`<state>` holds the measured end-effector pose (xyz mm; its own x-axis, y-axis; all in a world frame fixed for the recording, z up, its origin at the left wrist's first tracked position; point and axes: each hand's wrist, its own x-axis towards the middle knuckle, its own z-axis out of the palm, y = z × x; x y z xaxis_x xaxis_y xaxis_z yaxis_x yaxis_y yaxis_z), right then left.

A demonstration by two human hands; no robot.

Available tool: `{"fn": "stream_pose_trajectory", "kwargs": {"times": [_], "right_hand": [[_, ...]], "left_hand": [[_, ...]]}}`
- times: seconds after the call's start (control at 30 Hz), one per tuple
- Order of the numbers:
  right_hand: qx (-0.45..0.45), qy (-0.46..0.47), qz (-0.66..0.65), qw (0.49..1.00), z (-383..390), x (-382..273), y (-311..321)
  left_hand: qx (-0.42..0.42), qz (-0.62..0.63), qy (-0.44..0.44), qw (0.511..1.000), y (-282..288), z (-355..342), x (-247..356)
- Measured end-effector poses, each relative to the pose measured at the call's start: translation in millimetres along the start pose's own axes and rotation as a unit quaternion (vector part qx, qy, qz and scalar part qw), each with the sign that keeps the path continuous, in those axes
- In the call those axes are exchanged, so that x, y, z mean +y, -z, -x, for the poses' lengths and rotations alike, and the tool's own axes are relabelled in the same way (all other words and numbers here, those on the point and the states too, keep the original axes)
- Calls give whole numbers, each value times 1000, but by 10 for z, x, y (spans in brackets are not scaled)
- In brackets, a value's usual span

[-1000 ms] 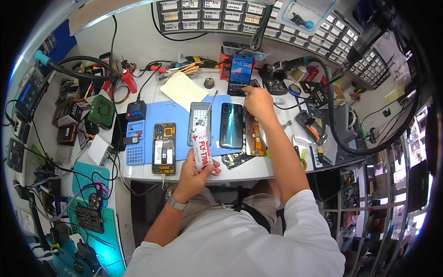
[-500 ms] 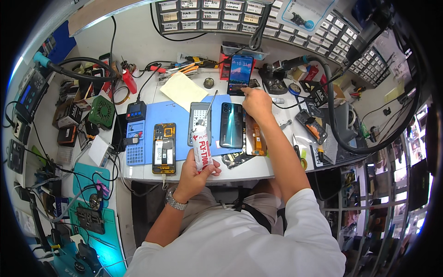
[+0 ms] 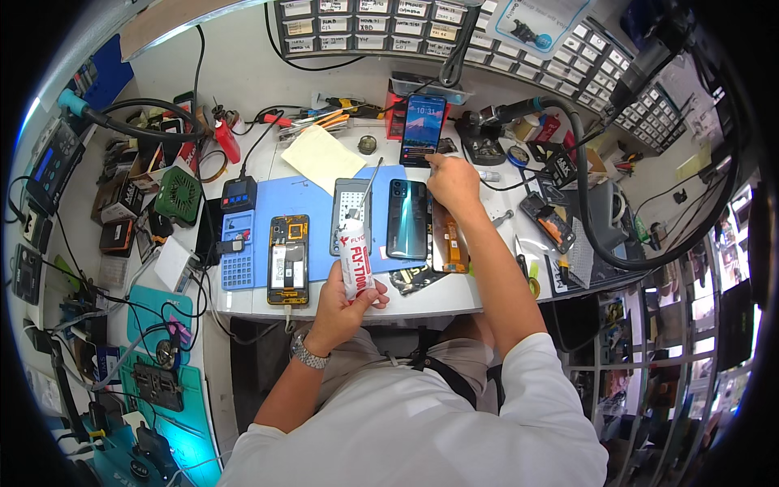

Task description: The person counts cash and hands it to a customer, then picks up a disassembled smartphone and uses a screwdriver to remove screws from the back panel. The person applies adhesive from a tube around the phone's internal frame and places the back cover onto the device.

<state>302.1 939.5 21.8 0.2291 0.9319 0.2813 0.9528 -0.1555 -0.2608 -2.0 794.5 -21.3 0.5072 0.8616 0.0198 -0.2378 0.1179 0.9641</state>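
Observation:
My left hand is closed round a white tube with red print, held upright near the desk's front. My right hand reaches up with the index fingertip at the lower screen of a lit, upright phone; its other fingers are curled, their undersides hidden. A teal phone lies beside a grey perforated piece, partly behind the tube. An opened phone with a yellow-edged frame lies to the left, and a screen part with an orange flex is under my right forearm.
A blue mat covers the middle of the white desk. A cream paper, tools and parts drawers are behind. A green device and cables stand left; a black hose arm arches at the right.

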Motion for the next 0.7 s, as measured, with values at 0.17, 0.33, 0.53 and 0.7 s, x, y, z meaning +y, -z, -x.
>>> {"fn": "stream_pose_trajectory", "kwargs": {"times": [0.17, 0.33, 0.53, 0.7], "right_hand": [[-2, -3, -8, 1000, -5, 10, -33], [35, 17, -7, 999, 10, 16, -55], [-11, -14, -7, 1000, 6, -36, 13], [5, 1, -24, 1000, 11, -55, 48]], "left_hand": [[-1, 0, 2, 1000, 5, 3, -5], [1, 3, 6, 1000, 7, -2, -12], [-3, 3, -2, 1000, 12, 0, -14], [-4, 2, 0, 1000, 15, -8, -16]]}}
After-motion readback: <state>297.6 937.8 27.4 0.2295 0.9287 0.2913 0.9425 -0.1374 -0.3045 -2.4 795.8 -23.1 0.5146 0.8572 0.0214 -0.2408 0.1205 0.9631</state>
